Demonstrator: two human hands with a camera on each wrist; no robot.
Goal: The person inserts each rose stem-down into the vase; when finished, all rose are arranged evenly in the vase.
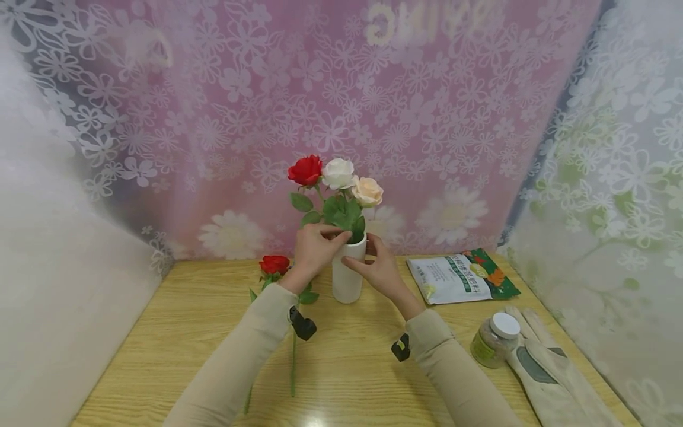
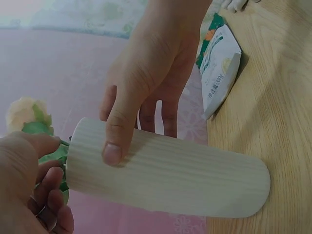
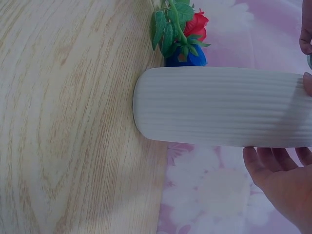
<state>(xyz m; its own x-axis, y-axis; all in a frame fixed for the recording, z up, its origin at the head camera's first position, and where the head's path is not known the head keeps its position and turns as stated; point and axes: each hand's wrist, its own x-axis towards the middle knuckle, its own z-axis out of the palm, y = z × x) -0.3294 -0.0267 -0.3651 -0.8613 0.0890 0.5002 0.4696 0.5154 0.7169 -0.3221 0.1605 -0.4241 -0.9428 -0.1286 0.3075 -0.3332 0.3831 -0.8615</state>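
A white ribbed vase [image 1: 348,279] stands upright on the wooden table, holding a red rose [image 1: 306,171], a white rose [image 1: 338,173] and a peach rose [image 1: 367,191]. My right hand [image 1: 380,267] grips the vase near its top, with the thumb on the near side and the fingers [image 3: 273,160] on the other. At the vase's mouth, my left hand [image 1: 317,246] pinches a green stem [image 2: 64,143] between thumb and forefinger. Which rose that stem belongs to I cannot tell. Green leaves [image 1: 343,213] crowd just above the rim.
Left of the vase lies another red rose [image 1: 274,264], its long stem toward me; a blue flower [image 3: 187,57] shows beside it in the right wrist view. On the right are a white-and-green packet [image 1: 453,277], a white-lidded jar [image 1: 495,340] and pale gloves [image 1: 549,370]. Patterned curtains surround the table.
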